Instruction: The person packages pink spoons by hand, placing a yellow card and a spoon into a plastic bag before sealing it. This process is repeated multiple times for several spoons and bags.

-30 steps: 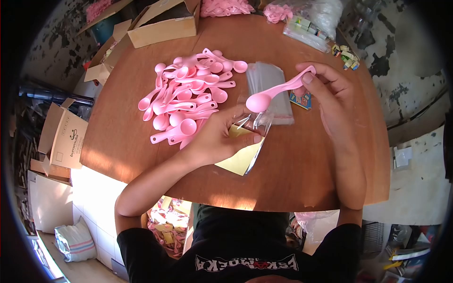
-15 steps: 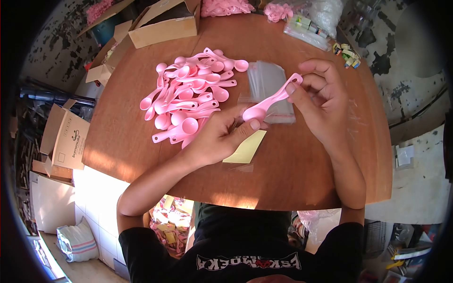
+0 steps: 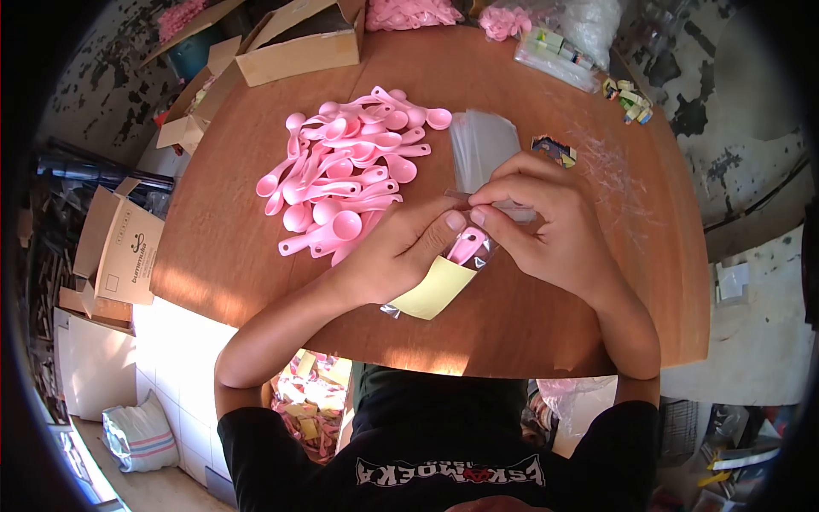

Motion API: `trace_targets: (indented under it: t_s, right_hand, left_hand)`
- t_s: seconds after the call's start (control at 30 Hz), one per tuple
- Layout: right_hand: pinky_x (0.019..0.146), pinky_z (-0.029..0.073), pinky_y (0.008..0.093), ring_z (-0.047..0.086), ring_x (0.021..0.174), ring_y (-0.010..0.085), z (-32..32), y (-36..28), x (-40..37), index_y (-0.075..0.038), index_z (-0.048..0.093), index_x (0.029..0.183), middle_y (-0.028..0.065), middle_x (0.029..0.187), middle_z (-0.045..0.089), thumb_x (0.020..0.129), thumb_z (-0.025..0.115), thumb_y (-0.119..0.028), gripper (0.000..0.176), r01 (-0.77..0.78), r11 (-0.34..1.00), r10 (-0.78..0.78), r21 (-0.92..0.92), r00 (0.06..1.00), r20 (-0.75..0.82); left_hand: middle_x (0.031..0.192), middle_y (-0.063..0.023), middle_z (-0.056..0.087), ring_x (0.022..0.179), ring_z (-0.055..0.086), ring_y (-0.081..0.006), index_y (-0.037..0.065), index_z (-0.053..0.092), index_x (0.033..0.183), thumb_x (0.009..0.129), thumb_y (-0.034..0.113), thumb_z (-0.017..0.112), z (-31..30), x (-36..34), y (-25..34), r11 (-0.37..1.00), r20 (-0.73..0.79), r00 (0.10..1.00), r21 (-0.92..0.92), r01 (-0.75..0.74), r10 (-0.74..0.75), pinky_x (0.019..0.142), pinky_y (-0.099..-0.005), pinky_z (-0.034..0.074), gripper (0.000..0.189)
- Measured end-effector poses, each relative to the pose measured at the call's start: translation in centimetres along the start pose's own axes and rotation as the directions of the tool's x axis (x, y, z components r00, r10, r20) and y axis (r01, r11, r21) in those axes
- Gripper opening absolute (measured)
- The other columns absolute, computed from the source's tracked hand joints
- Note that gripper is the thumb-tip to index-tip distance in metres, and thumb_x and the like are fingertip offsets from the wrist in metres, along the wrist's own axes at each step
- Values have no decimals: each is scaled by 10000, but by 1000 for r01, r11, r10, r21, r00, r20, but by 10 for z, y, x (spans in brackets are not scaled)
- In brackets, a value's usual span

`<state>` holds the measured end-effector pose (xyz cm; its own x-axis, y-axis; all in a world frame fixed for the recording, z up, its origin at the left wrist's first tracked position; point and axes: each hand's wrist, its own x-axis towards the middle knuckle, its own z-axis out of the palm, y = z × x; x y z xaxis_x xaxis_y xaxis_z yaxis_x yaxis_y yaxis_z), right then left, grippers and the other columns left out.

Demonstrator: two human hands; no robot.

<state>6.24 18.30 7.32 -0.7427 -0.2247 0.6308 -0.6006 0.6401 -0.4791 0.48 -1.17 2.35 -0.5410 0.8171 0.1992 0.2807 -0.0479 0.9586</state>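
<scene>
A clear plastic bag point(image 3: 484, 256) hangs between my hands over the table's near part. Inside it are a pink spoon point(image 3: 466, 246), its holed handle end showing, and a yellow card point(image 3: 433, 288) that hides the rest of the spoon. My left hand point(image 3: 411, 243) pinches the bag's upper edge with the thumb on top. On the other side of the opening, my right hand point(image 3: 539, 224) pinches the same edge between thumb and fingers. Left of my hands lies a pile of pink spoons point(image 3: 350, 162). A stack of clear bags point(image 3: 482, 145) lies just beyond them.
A brown table point(image 3: 529, 333) spreads under my hands. Cardboard boxes point(image 3: 300, 61) stand at its far left edge. Bagged pink items point(image 3: 411, 13) and clear packs point(image 3: 556, 61) lie at the back. A small printed piece point(image 3: 554, 150) sits right of the bag stack. Below the table is a box of packed items point(image 3: 314, 401).
The pink spoon, held in the open before, is now inside the bag with the yellow card. My right hand has moved down and left to the bag's edge, uncovering the small printed piece.
</scene>
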Motion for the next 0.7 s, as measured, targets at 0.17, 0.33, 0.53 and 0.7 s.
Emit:
trace_targets:
  t_s: [0.17,0.33,0.53,0.7]
  right_hand:
    - [623,485,345,612,697,255,-4,-5,-2,-38,679,794,73,771,612,731,736,-58,87,28,996,-25,-88,999,40]
    - [635,494,342,606,721,243,-6,-14,-7,-17,679,796,69,796,602,696,761,-45,132,91,970,-52,-227,984,172]
    - [634,501,366,596,716,238,-4,-30,-13,-16,645,744,64,774,571,725,722,-70,96,167,845,-24,-509,961,275]
    - [604,498,338,601,676,239,-3,-24,-12,-3,639,743,76,738,585,688,700,-4,82,80,934,-10,-349,980,198]
  left_hand:
    - [997,-93,638,882,588,-130,-29,538,1248,1037,223,430,2,-2,10,993,21,1000,121,1,-3,782,-281,472,347]
    - [752,-167,633,664,637,-227,-19,571,1165,985,172,474,5,-5,4,972,84,996,232,-38,19,637,-361,488,280]
    - [719,-197,622,646,634,-350,-21,579,1033,925,69,478,10,-5,7,969,74,994,231,-90,75,603,-415,476,173]
    - [761,-183,636,688,643,-310,-35,583,1109,848,-3,453,10,-5,9,949,108,992,302,-92,62,659,-362,496,294]
